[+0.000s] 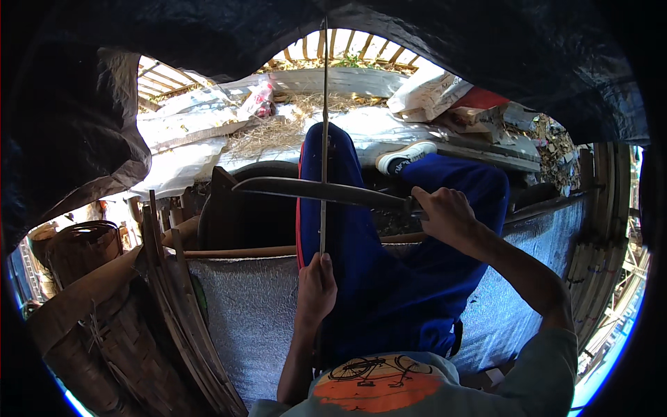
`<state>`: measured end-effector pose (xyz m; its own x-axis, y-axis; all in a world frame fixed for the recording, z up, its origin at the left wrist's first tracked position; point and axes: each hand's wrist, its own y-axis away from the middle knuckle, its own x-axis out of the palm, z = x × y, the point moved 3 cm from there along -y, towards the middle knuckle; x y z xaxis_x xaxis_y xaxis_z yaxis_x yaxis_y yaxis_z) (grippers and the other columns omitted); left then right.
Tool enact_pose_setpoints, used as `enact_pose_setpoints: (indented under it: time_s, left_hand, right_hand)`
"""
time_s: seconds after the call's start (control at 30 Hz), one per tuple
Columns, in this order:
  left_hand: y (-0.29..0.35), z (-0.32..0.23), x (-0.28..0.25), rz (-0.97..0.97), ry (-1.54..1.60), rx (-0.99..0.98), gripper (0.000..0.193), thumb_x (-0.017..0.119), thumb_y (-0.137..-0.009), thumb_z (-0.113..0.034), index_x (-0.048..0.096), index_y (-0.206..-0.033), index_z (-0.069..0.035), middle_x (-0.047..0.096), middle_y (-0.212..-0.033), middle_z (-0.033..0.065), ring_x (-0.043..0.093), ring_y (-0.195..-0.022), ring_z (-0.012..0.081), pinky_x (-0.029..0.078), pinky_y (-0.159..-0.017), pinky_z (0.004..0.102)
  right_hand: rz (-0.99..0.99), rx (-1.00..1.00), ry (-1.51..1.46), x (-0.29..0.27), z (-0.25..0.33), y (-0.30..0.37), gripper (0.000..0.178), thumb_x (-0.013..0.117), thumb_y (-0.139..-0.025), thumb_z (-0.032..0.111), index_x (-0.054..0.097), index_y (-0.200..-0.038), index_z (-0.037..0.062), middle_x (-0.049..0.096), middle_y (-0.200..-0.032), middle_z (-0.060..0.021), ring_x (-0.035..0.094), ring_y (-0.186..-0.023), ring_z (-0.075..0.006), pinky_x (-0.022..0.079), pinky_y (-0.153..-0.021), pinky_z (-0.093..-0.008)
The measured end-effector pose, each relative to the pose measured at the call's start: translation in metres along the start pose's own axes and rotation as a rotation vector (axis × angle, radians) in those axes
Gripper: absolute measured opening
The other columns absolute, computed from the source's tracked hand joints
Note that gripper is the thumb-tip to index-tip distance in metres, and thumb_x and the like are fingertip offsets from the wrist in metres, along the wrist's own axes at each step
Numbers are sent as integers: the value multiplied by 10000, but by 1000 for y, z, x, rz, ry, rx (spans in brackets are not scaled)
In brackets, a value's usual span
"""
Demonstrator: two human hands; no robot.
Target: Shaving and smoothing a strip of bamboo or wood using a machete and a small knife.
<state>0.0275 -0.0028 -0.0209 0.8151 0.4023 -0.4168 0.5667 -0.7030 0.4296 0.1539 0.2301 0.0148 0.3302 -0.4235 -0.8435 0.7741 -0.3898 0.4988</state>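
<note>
My left hand (317, 288) is closed round the lower end of a long thin bamboo strip (324, 104), which runs straight away from me over my blue-trousered knee. In my right hand (445, 217) is the handle of a large knife (306, 189) with a long dark blade. The blade lies crosswise over the strip and points left. From this view I cannot tell whether its edge touches the strip. My fingers hide most of the knife's handle and the strip's near end.
Dark sheeting (229, 35) hangs overhead and at the left. Bamboo slats (184, 306) and a woven basket (83, 250) stand at my left. Silvery foil matting (246, 306) covers the seat around me. Sacks (431, 94) and dry straw (267, 135) lie ahead.
</note>
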Motion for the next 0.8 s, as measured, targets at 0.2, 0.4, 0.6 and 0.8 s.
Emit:
enact_pose_setpoints:
  time_s: [0.2, 0.4, 0.6, 0.8]
  left_hand:
    - [9, 5, -11, -43, 18, -15, 428, 328, -1014, -294, 388, -693, -17, 374, -461, 114, 403, -362, 232, 282, -396, 379]
    - [5, 1, -16, 29, 104, -63, 419, 330, -1015, -296, 396, -701, -27, 372, -461, 85, 421, -374, 179, 298, -388, 358]
    - [4, -4, -18, 40, 66, -87, 405, 323, -1017, -285, 391, -714, -25, 375, -466, 87, 422, -377, 174, 316, -392, 355]
    - [8, -7, -20, 80, 77, -108, 423, 316, -1018, -306, 383, -701, -34, 366, -459, 83, 413, -364, 177, 306, -382, 347]
  right_hand:
    - [-181, -40, -605, -16, 14, 21, 421, 687, -762, 139, 518, -1130, 22, 643, -681, -130, 658, -594, -251, 503, -560, -344]
    - [83, -35, -937, 12, 24, 31, 349, 688, -819, 195, 495, -1065, 40, 652, -696, -98, 630, -561, -211, 481, -575, -327]
    - [40, -237, -728, 19, 30, 23, 402, 697, -826, 195, 468, -1106, 21, 656, -734, -113, 656, -625, -227, 486, -603, -339]
    - [142, -224, -694, -9, 28, 25, 485, 683, -834, 196, 423, -1197, 8, 652, -775, -153, 666, -653, -268, 507, -629, -367]
